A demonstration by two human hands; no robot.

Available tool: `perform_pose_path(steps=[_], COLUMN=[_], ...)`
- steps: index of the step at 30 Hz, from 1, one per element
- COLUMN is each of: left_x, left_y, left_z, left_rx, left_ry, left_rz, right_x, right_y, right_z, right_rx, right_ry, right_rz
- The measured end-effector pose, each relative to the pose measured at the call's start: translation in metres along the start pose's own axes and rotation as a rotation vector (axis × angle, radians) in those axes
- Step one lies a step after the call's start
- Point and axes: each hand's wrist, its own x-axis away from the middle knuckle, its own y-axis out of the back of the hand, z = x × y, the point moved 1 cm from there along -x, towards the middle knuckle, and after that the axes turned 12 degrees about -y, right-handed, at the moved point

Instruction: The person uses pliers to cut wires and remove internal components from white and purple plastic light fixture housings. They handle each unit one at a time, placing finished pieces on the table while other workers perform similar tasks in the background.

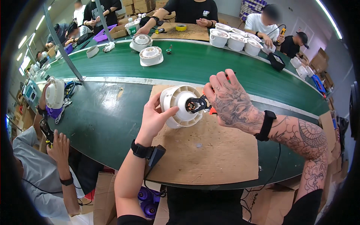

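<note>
My left hand (154,115) grips the white housing (182,99) by its left side, thumb laid across its front. My right hand (231,100) is closed round the pliers (201,104), whose black nose reaches into the dark core (190,106) at the housing's middle; I can't tell whether the nose has hold of anything there. The housing is tipped with its open face toward the pliers, over the far left corner of the cardboard (210,157), near the far edge of the surface (101,127). The cardboard runs from there to the surface's near edge.

Past the far edge lies the green belt (112,67), where two more housings (151,57) sit close together, a small green part (168,51) just right of them. White tubs (218,39) crowd along the belt's far edge. At the surface's left end a co-worker (37,165) has another housing (55,93).
</note>
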Motion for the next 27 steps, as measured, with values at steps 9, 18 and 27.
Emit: perform_pose_path(steps=[9, 18, 27], left_x=[0.003, 0.018, 0.014], left_y=[-0.011, -0.040, -0.019], left_z=[0.002, -0.006, -0.016], left_rx=[-0.046, -0.051, -0.520], left_ry=[-0.125, -0.289, -0.595], left_rz=[-0.047, -0.157, -0.126], right_x=[0.000, 0.009, 0.002], right_y=[0.003, 0.010, -0.036], right_z=[0.009, -0.008, 0.008], right_rx=[0.168, -0.454, -1.013], right_ry=[0.016, -0.177, -0.423], right_rz=[0.076, 0.486, 0.998])
